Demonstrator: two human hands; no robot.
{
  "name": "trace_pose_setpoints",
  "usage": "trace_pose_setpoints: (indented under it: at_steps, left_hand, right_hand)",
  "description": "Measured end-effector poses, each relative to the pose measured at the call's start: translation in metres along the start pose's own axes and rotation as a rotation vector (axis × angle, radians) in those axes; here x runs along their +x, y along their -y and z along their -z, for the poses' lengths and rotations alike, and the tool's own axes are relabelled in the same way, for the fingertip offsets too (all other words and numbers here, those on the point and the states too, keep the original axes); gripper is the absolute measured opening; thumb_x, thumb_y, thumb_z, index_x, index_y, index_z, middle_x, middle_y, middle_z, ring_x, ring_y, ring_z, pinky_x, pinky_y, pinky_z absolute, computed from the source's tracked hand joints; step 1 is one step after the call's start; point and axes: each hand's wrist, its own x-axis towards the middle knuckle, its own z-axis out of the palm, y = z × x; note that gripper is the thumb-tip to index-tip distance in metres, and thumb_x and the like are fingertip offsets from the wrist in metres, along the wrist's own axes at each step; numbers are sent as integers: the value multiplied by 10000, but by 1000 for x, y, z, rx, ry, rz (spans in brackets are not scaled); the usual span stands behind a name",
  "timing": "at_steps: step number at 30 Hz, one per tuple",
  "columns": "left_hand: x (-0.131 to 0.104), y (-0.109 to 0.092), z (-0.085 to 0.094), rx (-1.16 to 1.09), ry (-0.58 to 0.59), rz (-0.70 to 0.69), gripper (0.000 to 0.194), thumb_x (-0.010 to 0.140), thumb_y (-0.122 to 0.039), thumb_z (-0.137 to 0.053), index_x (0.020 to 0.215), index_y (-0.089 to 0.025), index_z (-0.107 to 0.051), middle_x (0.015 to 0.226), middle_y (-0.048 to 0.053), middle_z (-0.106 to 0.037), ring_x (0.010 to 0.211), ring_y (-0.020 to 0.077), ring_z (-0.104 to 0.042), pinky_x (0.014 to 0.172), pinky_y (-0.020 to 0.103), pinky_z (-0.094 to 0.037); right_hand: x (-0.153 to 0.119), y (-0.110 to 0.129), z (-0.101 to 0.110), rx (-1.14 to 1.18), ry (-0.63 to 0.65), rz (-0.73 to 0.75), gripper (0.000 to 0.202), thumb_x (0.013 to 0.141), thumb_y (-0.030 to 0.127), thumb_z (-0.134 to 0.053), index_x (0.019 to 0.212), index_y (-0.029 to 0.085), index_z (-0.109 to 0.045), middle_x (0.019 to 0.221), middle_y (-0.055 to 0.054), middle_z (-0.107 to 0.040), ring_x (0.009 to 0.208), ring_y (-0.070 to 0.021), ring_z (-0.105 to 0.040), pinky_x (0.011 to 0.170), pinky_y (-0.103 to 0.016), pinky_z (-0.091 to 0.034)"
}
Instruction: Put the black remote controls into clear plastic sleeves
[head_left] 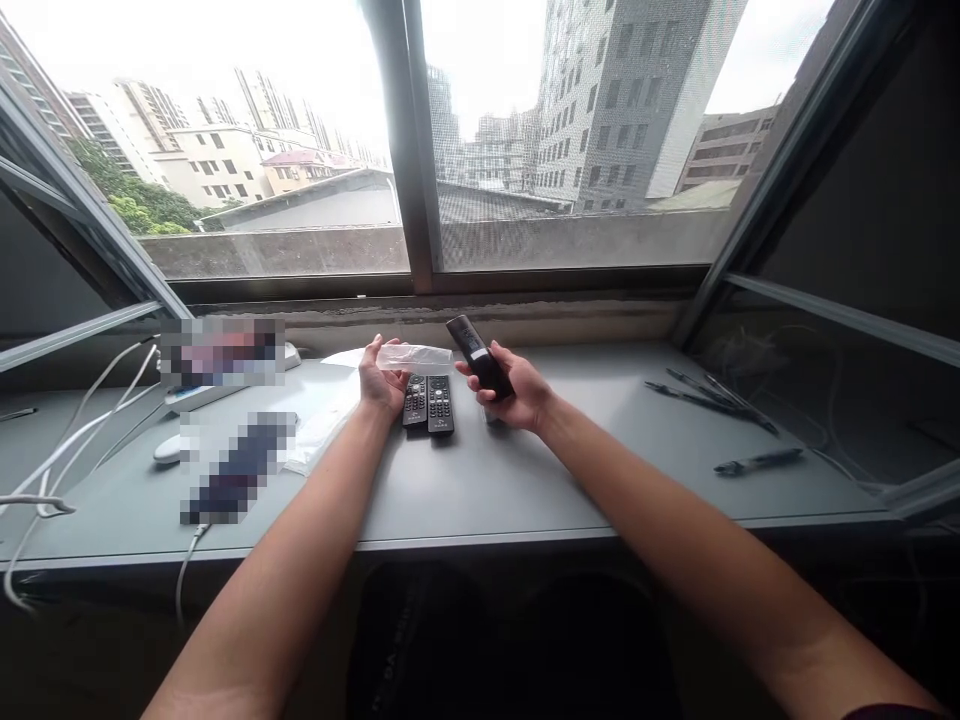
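Observation:
Between the thumb and fingers of my left hand (382, 380) is a clear plastic sleeve (415, 358), its long end pointing right. My right hand (517, 385) is closed around a black remote control (480, 355), which tilts up and to the left above the desk. Two more black remotes lie side by side below the sleeve: a left remote (415, 405) and a right remote (441, 408), with buttons facing up. Something dark shows under the left one. A small pale object under my right hand is mostly hidden.
White plastic wrapping (322, 430) lies left of my left forearm. A blurred-out phone-like item (244, 470) with a cable, a white mouse (171, 449) and a power strip (202, 393) sit further left. Several pens (757, 462) lie at right. A window (570, 130) rises behind the desk (600, 440).

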Motion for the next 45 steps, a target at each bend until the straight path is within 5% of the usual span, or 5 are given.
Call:
trace_pose_setpoints:
  at_steps: [5, 15, 31, 40, 45]
  left_hand:
    - [0, 1, 1, 26, 21, -6, 301, 985, -406, -717, 1143, -150, -708, 940, 89, -745, 620, 135, -689, 435, 191, -452]
    - [-1, -1, 1, -10, 1, 17, 321, 962, -385, -761, 1175, -151, -705, 885, 78, -740, 576, 134, -678, 424, 184, -469]
    - [-4, -3, -2, 18, 34, 35, 347, 942, -420, -796, 1173, -168, -733, 957, 103, -736, 605, 123, -656, 489, 193, -504]
    - [-3, -6, -2, 23, 54, 17, 363, 939, -419, -791, 1213, -189, -728, 980, 98, -726, 617, 111, -641, 510, 183, -499]
    - [-2, -7, -1, 4, 21, -12, 317, 960, -425, -767, 1166, -188, -715, 1002, 96, -733, 648, 117, -669, 520, 182, -490]
  right_hand:
    - [-2, 2, 1, -26, 65, 38, 304, 1107, 411, -497, 1124, 188, -703, 849, -46, -669, 557, -127, -515, 388, -206, -431]
    - [0, 1, 4, -119, -86, 172, 208, 831, 58, -687, 983, 200, -683, 980, -52, -724, 856, -161, -708, 695, -251, -632]
    - [-1, -4, 14, -1168, -64, 897, 298, 890, 232, -792, 1174, 291, -859, 1396, -74, -747, 1435, -299, -584, 1276, -506, -402]
    - [12, -3, 18, -706, -89, 724, 481, 819, 586, -912, 1060, 234, -690, 943, -26, -756, 868, -211, -737, 842, -368, -636]
    - [10, -6, 20, -700, -112, 546, 617, 868, 596, -872, 1337, 233, -702, 754, 22, -659, 565, -145, -599, 454, -256, -511]
